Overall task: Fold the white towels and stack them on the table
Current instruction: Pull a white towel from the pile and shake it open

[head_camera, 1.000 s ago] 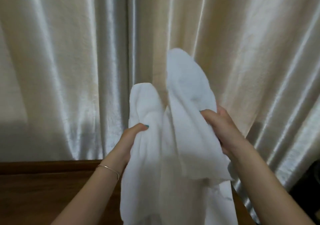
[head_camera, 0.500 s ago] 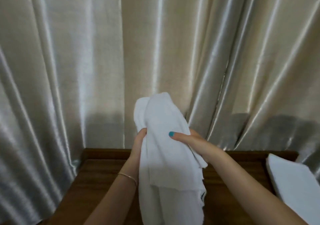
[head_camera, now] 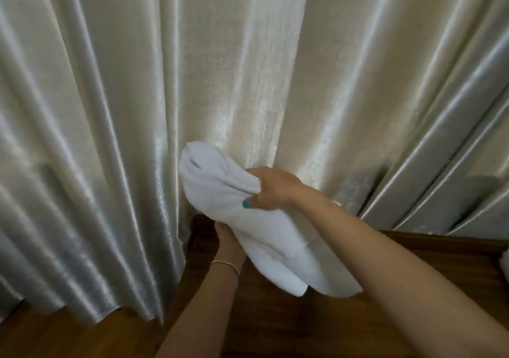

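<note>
Pale, shiny curtains hang in deep folds across the whole background, and their hem on the left falls in front of the wooden floor. To the right of that hem, the left hand reaches up from below, a thin bracelet on its wrist; it sits under the white towel, touching the towel's lower left edge, and the cloth hides most of its fingers, so whether they are curled on the fabric cannot be told. The towel is held in the air in front of the curtains and above the dark wooden desk, bunched into a rounded lump at its upper left and trailing down to the right as a doubled flap whose end hangs just beside the right forearm. The right hand lies on the towel's upper right side, gripping a gathered fold, its thumb with a teal-painted nail pressed onto the cloth's front. At the far right edge of the view, a sliver of something white rests on the desk, well apart from the held towel.
</note>
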A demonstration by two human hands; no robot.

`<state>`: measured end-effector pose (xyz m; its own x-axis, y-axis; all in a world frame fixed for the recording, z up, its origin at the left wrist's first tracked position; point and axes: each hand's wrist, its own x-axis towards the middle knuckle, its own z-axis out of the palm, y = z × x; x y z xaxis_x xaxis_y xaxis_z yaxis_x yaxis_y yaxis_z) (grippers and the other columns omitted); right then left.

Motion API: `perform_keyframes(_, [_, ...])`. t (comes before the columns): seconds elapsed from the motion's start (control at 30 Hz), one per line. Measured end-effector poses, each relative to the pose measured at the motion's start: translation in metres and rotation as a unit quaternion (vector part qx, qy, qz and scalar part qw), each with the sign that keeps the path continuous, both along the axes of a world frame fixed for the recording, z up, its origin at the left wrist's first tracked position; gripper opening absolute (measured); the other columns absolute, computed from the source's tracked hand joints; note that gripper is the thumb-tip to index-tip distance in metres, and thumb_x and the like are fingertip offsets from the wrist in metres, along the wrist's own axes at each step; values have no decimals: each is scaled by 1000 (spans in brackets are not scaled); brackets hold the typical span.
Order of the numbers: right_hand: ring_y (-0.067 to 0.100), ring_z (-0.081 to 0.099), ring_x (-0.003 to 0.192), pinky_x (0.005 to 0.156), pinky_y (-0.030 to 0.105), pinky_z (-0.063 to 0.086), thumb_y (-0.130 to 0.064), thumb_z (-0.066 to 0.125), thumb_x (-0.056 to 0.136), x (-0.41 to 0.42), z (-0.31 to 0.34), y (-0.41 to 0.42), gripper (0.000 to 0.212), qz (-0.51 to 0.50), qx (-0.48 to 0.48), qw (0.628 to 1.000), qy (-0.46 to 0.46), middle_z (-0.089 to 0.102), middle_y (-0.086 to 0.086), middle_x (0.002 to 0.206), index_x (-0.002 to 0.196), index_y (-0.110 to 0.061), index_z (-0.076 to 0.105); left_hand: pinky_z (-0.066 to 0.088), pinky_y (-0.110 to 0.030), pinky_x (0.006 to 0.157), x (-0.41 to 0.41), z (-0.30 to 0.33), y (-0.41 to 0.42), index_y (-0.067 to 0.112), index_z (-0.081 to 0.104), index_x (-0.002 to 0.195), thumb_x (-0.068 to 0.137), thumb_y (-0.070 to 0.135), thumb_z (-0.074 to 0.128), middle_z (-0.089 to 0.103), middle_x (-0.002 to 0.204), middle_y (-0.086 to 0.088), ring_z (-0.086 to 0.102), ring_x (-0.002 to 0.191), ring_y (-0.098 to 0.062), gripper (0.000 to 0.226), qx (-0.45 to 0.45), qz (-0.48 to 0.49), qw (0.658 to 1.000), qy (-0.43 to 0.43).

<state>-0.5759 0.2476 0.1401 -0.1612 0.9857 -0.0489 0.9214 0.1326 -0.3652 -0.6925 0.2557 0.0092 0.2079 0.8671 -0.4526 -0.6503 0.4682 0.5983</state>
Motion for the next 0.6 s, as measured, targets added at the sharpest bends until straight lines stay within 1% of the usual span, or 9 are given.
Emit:
perform_keyframes(0.07, [27,57,110,82,34,43,-47,66,80,-15,-44,18,61,-5,50,993,-104,59,1,123,136,-39,45,37,-41,103,-11,-20,10,20,49,128,97,43,36,57,125,-13,51,114,-32,41,-20,-35,999,0])
perform_keyframes(0.13, [30,47,122,102,45,33,-43,64,82,-23,-105,28,66,-45,65,985,-154,51,6,132,141,-37,36,33,-48,108,-25,-41,17,14,42,139,99,32,33,44,145,-11,40,133,-35,44,-92,-48,993,47])
perform_keyframes(0.23, [36,17,143,115,55,9,-42,56,89,-14,-193,31,78,-151,-41,974,-164,18,11,156,152,-33,10,28,-53,112,-43,-79,38,6,26,147,100,33,25,28,153,-17,28,140,-38,54,-151,-57,971,176])
perform_keyframes(0.33, [37,-3,148,118,51,8,-48,51,91,-1,-249,22,82,-157,-115,972,-133,-17,6,161,151,-41,-5,30,-50,108,-45,-94,53,19,19,149,96,52,35,25,154,-12,29,138,-36,65,-123,-19,975,184])
perform_keyframes(0.4, [34,-8,148,118,48,14,-49,53,90,8,-264,19,86,-143,-107,980,-93,-23,4,160,150,-44,-8,35,-45,106,-35,-103,61,22,26,147,93,48,46,31,151,-8,34,133,-33,63,-53,-59,962,261])
perform_keyframes(0.43, [33,-9,148,118,47,17,-48,55,90,12,-268,20,87,-139,-102,982,-79,-23,2,160,150,-45,-7,33,-44,109,-29,-108,63,18,29,146,94,41,48,30,151,-10,35,132,-32,60,-16,-125,931,344])
perform_keyframes(0.5, [33,-10,148,117,45,20,-47,59,89,19,-272,25,88,-132,-97,985,-59,-21,2,160,149,-47,-6,28,-38,114,-21,-126,61,10,22,147,97,32,44,16,156,-14,29,137,-30,60,35,-237,832,500])
perform_keyframes(0.53, [33,-12,148,118,44,19,-45,60,89,22,-272,27,89,-127,-100,986,-51,-21,3,160,147,-48,-8,25,-33,115,-18,-136,60,8,13,150,98,29,41,3,158,-15,20,142,-29,63,60,-264,785,557])
perform_keyframes(0.6, [34,-15,147,118,43,16,-44,58,91,25,-274,28,89,-116,-93,988,-42,-24,5,159,136,-56,-17,18,-31,116,-13,-146,55,9,2,151,97,20,40,-13,158,-14,6,146,-28,67,110,-292,733,604])
